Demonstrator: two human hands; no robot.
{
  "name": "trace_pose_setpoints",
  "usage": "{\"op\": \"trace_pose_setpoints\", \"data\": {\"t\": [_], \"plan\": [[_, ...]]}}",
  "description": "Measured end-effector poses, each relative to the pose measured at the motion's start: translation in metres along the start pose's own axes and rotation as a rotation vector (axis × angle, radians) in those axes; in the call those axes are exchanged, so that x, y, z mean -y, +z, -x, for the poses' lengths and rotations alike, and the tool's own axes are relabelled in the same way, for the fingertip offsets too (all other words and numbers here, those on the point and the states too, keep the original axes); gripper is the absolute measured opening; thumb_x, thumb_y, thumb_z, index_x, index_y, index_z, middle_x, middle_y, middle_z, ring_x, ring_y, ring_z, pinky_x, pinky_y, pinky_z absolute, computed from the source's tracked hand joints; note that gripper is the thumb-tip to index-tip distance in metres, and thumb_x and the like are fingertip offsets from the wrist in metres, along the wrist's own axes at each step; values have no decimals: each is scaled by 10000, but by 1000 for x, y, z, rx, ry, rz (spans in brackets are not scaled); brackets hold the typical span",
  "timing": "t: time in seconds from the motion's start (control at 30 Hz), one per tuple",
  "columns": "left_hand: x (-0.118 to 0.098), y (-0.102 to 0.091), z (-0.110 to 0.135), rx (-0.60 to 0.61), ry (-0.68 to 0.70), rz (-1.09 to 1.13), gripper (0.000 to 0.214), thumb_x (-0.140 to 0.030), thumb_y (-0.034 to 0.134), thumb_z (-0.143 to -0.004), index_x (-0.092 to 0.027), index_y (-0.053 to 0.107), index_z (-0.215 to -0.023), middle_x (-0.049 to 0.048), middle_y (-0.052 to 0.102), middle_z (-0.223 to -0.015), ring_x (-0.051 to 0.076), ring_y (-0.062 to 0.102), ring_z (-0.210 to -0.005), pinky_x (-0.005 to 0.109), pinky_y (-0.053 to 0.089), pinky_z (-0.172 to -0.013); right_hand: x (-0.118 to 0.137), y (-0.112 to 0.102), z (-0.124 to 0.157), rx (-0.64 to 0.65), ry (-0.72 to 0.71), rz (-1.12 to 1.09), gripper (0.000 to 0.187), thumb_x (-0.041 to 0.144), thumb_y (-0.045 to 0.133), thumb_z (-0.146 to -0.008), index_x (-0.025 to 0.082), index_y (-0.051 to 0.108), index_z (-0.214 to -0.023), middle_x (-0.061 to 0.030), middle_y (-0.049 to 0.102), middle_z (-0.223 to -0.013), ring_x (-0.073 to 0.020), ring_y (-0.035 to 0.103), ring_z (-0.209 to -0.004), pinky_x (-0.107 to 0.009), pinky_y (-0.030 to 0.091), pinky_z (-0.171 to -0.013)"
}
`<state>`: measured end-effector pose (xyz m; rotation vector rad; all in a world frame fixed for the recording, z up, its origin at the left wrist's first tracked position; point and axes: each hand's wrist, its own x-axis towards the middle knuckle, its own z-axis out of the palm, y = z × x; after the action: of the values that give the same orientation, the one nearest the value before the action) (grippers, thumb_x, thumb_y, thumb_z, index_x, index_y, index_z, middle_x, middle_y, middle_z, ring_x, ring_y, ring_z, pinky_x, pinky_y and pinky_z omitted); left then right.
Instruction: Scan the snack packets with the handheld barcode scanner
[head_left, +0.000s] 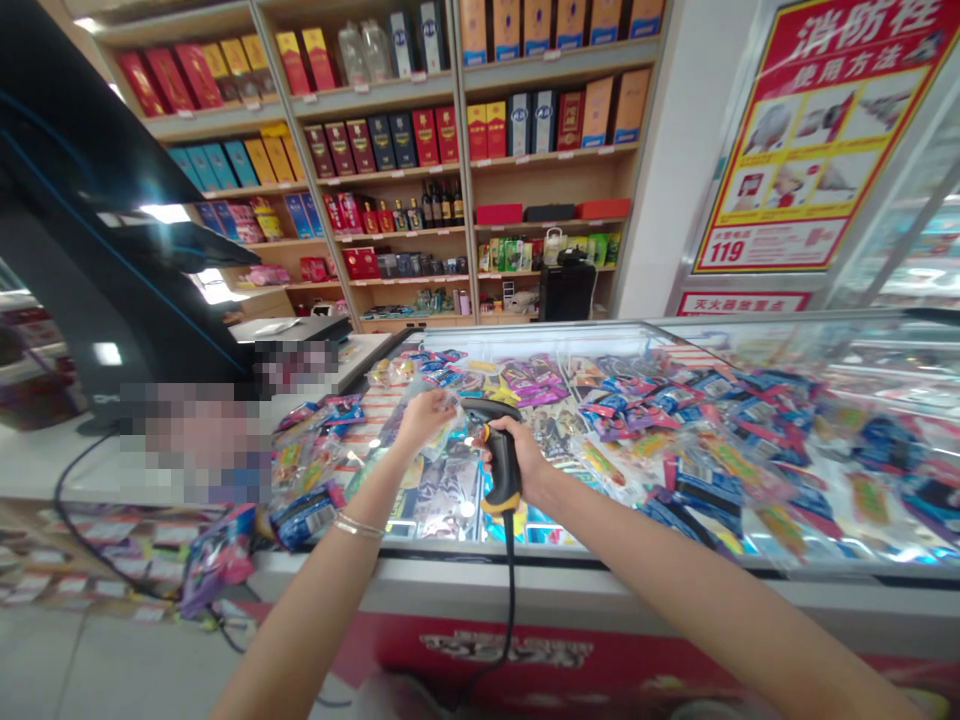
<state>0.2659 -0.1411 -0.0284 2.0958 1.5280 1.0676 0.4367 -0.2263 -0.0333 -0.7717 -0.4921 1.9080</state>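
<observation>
My left hand [421,418] is closed on a clear plastic snack packet [442,432] and holds it up above the glass lid of a chest freezer [570,345]. A thin bracelet sits on that wrist. My right hand [525,462] grips the handle of a black and yellow barcode scanner [499,450]. The scanner's head points left at the packet, a few centimetres from it. Its black cable [511,590] hangs down in front of the freezer.
Several more snack packets [307,470] lie on the counter to the left, beside a black till screen [82,230]. The freezer holds many colourful wrapped items. Shelves of boxed goods and bottles [420,140] line the back wall. A red fire-safety poster [817,130] hangs at right.
</observation>
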Motion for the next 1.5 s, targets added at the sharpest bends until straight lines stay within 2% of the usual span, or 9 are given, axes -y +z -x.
{"op": "trace_pose_setpoints", "data": {"t": [0.2,0.5,0.7,0.87,1.17,1.33,1.4,1.5], "plan": [[-15,-2,3,19,62,-168,91,-254,587,-656,-169,574,-629,-33,475,-529,115,467,-565,222,262,-521,-2,-2,-4,16,-54,-6,142,278,529,-716,171,516,-624,2,531,-515,-86,430,-400,-191,364,-390],[-9,1,1,55,82,-204,122,-279,598,-658,-176,566,-603,-41,444,-511,107,421,-525,227,248,-528,-3,-4,-6,-11,-60,-6,144,284,538,-703,171,505,-619,9,521,-521,-77,432,-403,-189,365,-399],[-7,3,2,73,80,-106,127,-292,588,-653,-170,622,-652,-18,536,-550,133,498,-579,225,326,-556,-3,-2,-5,11,-77,4,127,252,529,-700,170,504,-607,13,511,-507,-77,430,-400,-189,363,-399],[-1,5,-1,57,83,7,251,-327,563,-689,-160,678,-836,12,642,-682,169,578,-685,240,414,-615,-4,-2,-5,21,-77,14,132,268,561,-694,170,510,-621,19,511,-512,-76,429,-401,-194,369,-406],[0,5,0,116,43,277,369,-401,591,-712,-133,681,-949,51,693,-781,182,622,-739,266,478,-685,-1,2,1,-7,-114,55,116,238,540,-724,159,533,-640,17,527,-527,-83,444,-398,-212,387,-408],[0,6,-2,128,-9,467,421,-487,573,-755,-130,666,-960,61,672,-763,169,610,-694,262,479,-643,-1,4,3,-20,-131,73,101,239,551,-720,155,539,-664,22,541,-545,-80,447,-393,-215,388,-405],[1,3,-4,103,9,405,379,-478,559,-774,-144,672,-917,58,668,-754,173,609,-704,260,476,-647,1,5,3,-51,-120,112,86,228,542,-725,159,535,-673,17,553,-551,-81,448,-394,-217,390,-404],[4,-8,-8,104,102,151,248,-393,570,-778,-185,683,-853,64,684,-782,200,626,-773,258,468,-704,10,4,3,-83,-65,257,78,213,517,-725,165,525,-664,7,562,-546,-83,444,-388,-217,382,-388]]}}
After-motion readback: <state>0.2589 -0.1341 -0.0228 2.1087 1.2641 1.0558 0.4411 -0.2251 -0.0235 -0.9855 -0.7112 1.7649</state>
